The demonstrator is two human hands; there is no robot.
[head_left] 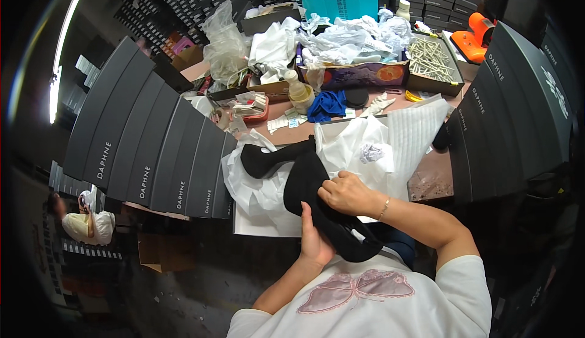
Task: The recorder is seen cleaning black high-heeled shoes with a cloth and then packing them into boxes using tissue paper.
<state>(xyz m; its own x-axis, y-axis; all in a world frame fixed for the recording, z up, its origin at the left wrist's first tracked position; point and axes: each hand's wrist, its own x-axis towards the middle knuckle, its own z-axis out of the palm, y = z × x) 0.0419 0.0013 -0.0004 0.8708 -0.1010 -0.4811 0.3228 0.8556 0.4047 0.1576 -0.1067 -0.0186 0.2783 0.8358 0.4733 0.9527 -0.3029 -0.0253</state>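
Note:
A black high-heeled shoe (308, 179) is tilted in front of my body, its opening toward me and a white patch showing inside. My left hand (315, 240) grips its side from below, with the thumb along the upper and the other fingers mostly hidden. The curled fingers of my right hand (347, 193) close on the shoe's upper; their tips are partly hidden. Another black heeled shoe (263, 160) lies just beyond on white tissue paper (244, 190), in a shallow white box (268, 227). A crumpled paper wad (372, 151) rests on the paper at right.
Dark shoeboxes stand stacked at left (131, 131) and right (506, 119). Behind the white box are a blue cloth (328, 105), a bottle (298, 93), a tray of pale sticks (430, 61), crumpled plastic (359, 38) and an orange tape dispenser (472, 44). Another person (88, 223) sits far left.

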